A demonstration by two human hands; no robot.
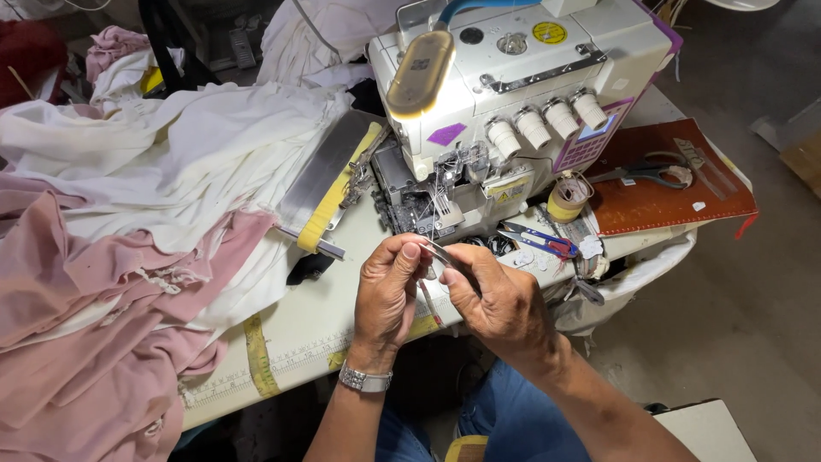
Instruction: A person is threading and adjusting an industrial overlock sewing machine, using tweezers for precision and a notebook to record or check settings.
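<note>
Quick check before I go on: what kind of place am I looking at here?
Most likely a small sewing workshop: an overlock sewing machine on the table, heaps of white and pink cloth, and scissors beside it.

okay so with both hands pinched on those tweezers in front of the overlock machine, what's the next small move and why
Probably raise the tweezers toward the needle area of the overlock machine. The left hand and right hand pinch them together just below it, as if readying a thread too fine to see.

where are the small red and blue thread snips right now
In the head view, the thread snips lie on the table just right of the hands, in front of the overlock sewing machine and below the yellow tape roll.
</note>
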